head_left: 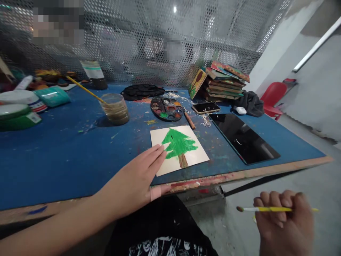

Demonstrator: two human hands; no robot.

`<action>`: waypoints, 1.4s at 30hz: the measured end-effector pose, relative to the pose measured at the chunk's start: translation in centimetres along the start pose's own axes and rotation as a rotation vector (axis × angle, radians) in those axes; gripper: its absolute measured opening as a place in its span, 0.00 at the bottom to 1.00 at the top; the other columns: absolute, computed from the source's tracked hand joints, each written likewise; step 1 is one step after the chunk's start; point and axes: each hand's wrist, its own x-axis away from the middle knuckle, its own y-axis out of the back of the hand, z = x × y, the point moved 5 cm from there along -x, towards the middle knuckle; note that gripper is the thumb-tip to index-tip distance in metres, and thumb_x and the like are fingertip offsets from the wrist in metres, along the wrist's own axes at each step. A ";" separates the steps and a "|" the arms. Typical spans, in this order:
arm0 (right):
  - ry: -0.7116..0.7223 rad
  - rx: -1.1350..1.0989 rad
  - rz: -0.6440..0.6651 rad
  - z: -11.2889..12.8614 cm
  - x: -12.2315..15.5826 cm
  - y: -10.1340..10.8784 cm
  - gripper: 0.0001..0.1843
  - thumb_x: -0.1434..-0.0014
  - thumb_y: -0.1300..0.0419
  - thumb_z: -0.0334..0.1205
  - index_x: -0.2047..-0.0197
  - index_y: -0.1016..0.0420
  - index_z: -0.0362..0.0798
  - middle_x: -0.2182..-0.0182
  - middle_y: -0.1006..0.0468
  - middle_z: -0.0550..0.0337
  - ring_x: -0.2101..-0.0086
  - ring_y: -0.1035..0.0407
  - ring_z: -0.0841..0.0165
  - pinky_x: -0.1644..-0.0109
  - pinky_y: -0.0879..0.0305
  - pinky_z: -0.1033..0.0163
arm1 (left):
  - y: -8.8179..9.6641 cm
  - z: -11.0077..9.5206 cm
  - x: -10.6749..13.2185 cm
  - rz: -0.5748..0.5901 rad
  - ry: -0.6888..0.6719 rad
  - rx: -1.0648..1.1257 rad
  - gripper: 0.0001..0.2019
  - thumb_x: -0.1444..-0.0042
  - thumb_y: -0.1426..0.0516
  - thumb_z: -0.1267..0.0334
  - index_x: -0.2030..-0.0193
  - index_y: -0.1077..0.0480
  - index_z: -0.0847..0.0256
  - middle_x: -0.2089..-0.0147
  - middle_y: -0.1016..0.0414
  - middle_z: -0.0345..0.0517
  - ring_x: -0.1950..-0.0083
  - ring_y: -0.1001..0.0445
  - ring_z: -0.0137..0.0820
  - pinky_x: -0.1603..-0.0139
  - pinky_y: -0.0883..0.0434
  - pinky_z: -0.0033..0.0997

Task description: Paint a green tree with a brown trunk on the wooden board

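Lying partly under the left hand (143, 170), the tree-painted card (181, 149).

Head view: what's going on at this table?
A person's left hand rests its fingers on a square white panel painted with a green tree, on a blue tabletop. The right hand holds a thin yellow paintbrush away from the panel. A round dark palette and a clear jar of murky liquid sit farther back.

Left hand (142, 167) touches 1 painted card (181, 146); right hand (286, 215) holds 1 yellow paintbrush (274, 209).
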 end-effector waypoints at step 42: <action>0.206 0.157 0.594 1.7 2.3 -4.9 0.17 0.37 0.45 0.36 0.78 0.33 0.47 0.87 0.38 0.68 0.82 0.42 0.74 0.74 0.37 0.65 | 1.7 -5.6 6.8 -0.463 -0.017 -0.011 0.13 0.36 0.51 0.73 0.50 0.27 0.63 0.51 0.21 0.44 0.42 0.29 0.38 0.45 0.29 0.40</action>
